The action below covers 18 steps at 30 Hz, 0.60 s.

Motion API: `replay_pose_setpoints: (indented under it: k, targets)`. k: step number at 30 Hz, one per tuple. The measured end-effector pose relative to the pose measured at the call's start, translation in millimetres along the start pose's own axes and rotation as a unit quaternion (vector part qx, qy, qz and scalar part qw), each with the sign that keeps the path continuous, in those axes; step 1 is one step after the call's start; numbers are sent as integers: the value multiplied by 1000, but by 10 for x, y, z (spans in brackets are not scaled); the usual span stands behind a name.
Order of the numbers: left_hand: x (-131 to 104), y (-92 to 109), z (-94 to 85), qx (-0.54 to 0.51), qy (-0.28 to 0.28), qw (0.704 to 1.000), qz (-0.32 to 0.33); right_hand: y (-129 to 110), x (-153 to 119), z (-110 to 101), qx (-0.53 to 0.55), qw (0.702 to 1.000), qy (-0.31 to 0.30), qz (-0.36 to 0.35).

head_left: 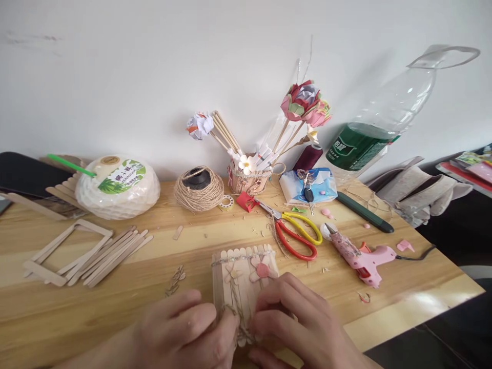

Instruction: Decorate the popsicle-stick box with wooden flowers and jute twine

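Observation:
A small box of craft sticks [226,287] lies at the table's front, trimmed with twine along its far and near edges. On its face are two flowers, a pale one [232,273] and one with a pink middle [262,270], with twine stems. My left hand [188,328] is closed at the box's lower left, its fingertips pinching a bit of twine [230,309]. Curled around the lower right side is my right hand [295,323], its fingertips against the sticks. My fingers partly hide the box's near end.
Red-and-yellow scissors [295,236] and a pink glue gun [369,259] lie to the right. Behind stand a twine ball [199,189], a flower-filled stick pot [249,179] and a plastic bottle [361,146]. Loose craft sticks [115,256] and a white coconut [119,197] are left.

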State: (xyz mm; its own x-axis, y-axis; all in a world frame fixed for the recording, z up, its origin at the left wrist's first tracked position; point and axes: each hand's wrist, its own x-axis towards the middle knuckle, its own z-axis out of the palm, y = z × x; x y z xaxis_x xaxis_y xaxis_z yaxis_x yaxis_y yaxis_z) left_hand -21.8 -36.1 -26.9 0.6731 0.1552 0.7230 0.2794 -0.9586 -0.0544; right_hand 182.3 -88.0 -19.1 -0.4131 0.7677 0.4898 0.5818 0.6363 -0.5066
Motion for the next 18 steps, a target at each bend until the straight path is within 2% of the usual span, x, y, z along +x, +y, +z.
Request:
replay_pose_setpoints:
  k: [4, 8, 11, 15, 18]
  targets:
    - [35, 39, -79, -2, -53, 998, -30, -11, -6, 74, -69, 997, 42, -11]
    - [36, 7, -129, -29, -74, 996, -50, -79, 86, -15, -116, 993, 1, -19]
    - [31, -17, -152, -92, -114, 984, -106, -98, 134, -69, -134, 991, -11, -24]
    - [45, 2, -145, -134, -59, 976, -160, -94, 133, -61, -140, 990, -11, -26]
    - [41, 29, -118, -113, -65, 979, -159, -98, 121, -47, -140, 990, -17, -25]
